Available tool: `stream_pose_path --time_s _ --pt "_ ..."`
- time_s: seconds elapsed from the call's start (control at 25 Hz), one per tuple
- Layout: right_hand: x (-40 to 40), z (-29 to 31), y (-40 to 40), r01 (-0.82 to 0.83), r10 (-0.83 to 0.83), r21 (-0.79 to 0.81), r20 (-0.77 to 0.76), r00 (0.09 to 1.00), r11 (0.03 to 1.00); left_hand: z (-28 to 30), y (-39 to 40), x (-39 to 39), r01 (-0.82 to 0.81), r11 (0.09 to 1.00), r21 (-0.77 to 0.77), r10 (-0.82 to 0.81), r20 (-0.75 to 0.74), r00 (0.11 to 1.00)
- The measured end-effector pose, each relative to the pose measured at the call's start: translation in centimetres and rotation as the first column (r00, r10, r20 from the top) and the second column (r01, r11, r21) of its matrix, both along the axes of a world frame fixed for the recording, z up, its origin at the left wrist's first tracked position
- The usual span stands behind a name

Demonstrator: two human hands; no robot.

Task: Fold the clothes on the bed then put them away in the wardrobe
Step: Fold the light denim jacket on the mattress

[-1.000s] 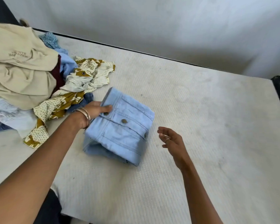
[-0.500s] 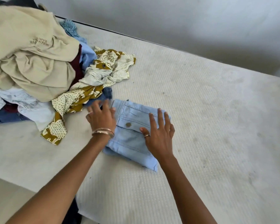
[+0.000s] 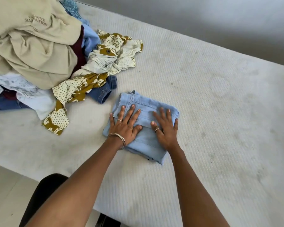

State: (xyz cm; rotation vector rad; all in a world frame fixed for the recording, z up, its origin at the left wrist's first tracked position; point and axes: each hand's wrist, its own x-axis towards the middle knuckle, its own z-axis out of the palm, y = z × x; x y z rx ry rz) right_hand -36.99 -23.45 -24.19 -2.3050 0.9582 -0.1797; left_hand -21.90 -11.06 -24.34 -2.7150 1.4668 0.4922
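Note:
A light blue denim garment (image 3: 146,141) lies folded into a small square on the white mattress (image 3: 211,99). My left hand (image 3: 125,125) presses flat on its left half with fingers spread, a bangle at the wrist. My right hand (image 3: 166,126) presses flat on its right half, fingers straight. A heap of unfolded clothes (image 3: 36,51) sits at the upper left: a beige top with lettering, a mustard and cream patterned shirt (image 3: 105,63), dark blue denim (image 3: 103,92) and white fabric. No wardrobe is in view.
The mattress runs right and back to a grey wall (image 3: 203,17). Its near edge (image 3: 39,167) meets a pale tiled floor (image 3: 5,194) at the lower left. A dark shape (image 3: 39,197) lies below my left forearm.
My right hand came down from the air onto the folded denim. My left hand shifted from its left edge onto the top. Both now press it flat.

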Motion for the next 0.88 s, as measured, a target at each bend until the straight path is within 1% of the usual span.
stream_pose_path --time_s 0.04,0.08,0.12,0.16,0.2,0.24,0.28,0.32,0.36,0.4,0.44,0.48,0.52,0.56,0.6,0.64,0.68,0.72,0.76,0.8,0.84,0.88 --pt "-0.1 0.9 0.6 0.194 -0.199 0.07 0.069 0.978 0.979 0.6 -0.4 0.0 -0.013 0.998 0.069 0.014 -0.023 1.0" --pt "0.0 1.3 1.3 0.419 -0.434 0.146 0.085 0.897 0.896 1.3 -0.8 -0.1 -0.027 0.991 0.133 0.029 -0.016 0.999" --pt "0.3 2.3 2.2 0.591 -0.612 0.23 0.022 0.791 0.773 2.2 -1.3 -0.5 -0.05 0.984 0.172 0.05 0.001 0.999" --pt "0.4 3.0 3.0 0.67 -0.693 0.326 -0.058 0.718 0.667 3.2 -1.8 -1.1 -0.078 0.979 0.186 0.075 0.024 0.997" --pt "0.4 4.0 3.5 0.68 -0.707 0.432 -0.126 0.696 0.593 4.6 -2.0 -2.0 -0.108 0.979 0.175 0.1 0.054 0.993" --pt "0.3 4.8 3.4 0.65 -0.703 0.554 -0.154 0.694 0.52 5.5 -2.0 -3.2 -0.149 0.979 0.138 0.141 0.068 0.988" --pt "-0.1 6.0 2.7 0.608 -0.71 0.667 -0.167 0.685 0.43 6.6 -2.0 -4.3 -0.215 0.974 0.066 0.211 0.059 0.976" --pt "-0.3 7.2 2.0 0.555 -0.71 0.742 -0.154 0.687 0.376 7.4 -1.9 -5.2 -0.315 0.949 -0.026 0.314 -0.019 0.949" --pt "-0.6 8.4 1.4 0.515 -0.693 0.767 -0.129 0.709 0.383 7.9 -1.9 -5.5 -0.443 0.891 -0.102 0.421 -0.181 0.889" --pt "-0.9 10.1 1.0 0.482 -0.658 0.745 -0.076 0.749 0.462 9.0 -2.0 -5.8 -0.59 0.795 -0.141 0.499 -0.4 0.769" --pt "-1.2 12.2 0.6 0.443 -0.579 0.657 -0.011 0.815 0.61 10.5 -2.5 -6.0 -0.721 0.685 -0.105 0.515 -0.63 0.581" --pt "-1.3 14.3 0.4 0.382 -0.46 0.502 0.036 0.887 0.776 12.0 -3.0 -6.0 -0.817 0.576 -0.017 0.47 -0.811 0.348" --pt "-1.4 16.4 0.1 0.308 -0.341 0.302 0.062 0.938 0.902 13.6 -3.7 -6.1 -0.861 0.497 0.109 0.377 -0.921 0.101" --pt "-1.7 18.2 0.0 0.212 -0.221 0.107 0.073 0.973 0.971 14.9 -4.3 -6.3 -0.843 0.482 0.238 0.255 -0.959 -0.125" --pt "-2.2 19.9 0.1 0.119 -0.113 -0.086 0.067 0.991 0.989 15.9 -4.9 -6.5 -0.795 0.52 0.313 0.143 -0.949 -0.28" --pt "-2.9 21.0 0.3 0.05 -0.037 -0.308 0.048 0.998 0.95 16.6 -5.3 -6.7 -0.75 0.576 0.325 0.055 -0.931 -0.361" --pt "-3.6 21.3 0.6 0.008 -0.001 -0.515 0.014 1.0 0.857 17.2 -5.4 -7.0 -0.718 0.628 0.298 -0.004 -0.922 -0.386" --pt "-4.4 21.0 1.2 0.006 -0.001 -0.673 0.008 1.0 0.739 17.3 -5.6 -7.2 -0.678 0.688 0.261 -0.036 -0.92 -0.391" --pt "-5.4 19.8 1.8 0.019 -0.018 -0.77 0.009 1.0 0.637 16.9 -5.7 -7.2 -0.66 0.713 0.238 -0.033 -0.928 -0.371" --pt "-6.6 18.0 2.7 0.033 -0.03 -0.823 0.02 0.999 0.567 16.3 -5.3 -7.1 -0.656 0.699 0.284 -0.005 -0.916 -0.402" --pt "-8.0 15.7 3.6 0.033 -0.022 -0.835 0.025 0.999 0.55 15.1 -4.7 -6.7 -0.677 0.635 0.373 0.045 -0.892 -0.449" --pt "-9.7 12.9 4.8 -0.005 -0.003 -0.823 -0.008 1.0 0.568 13.9 -3.7 -6.6 -0.669 0.593 0.448 0.108 -0.867 -0.486"
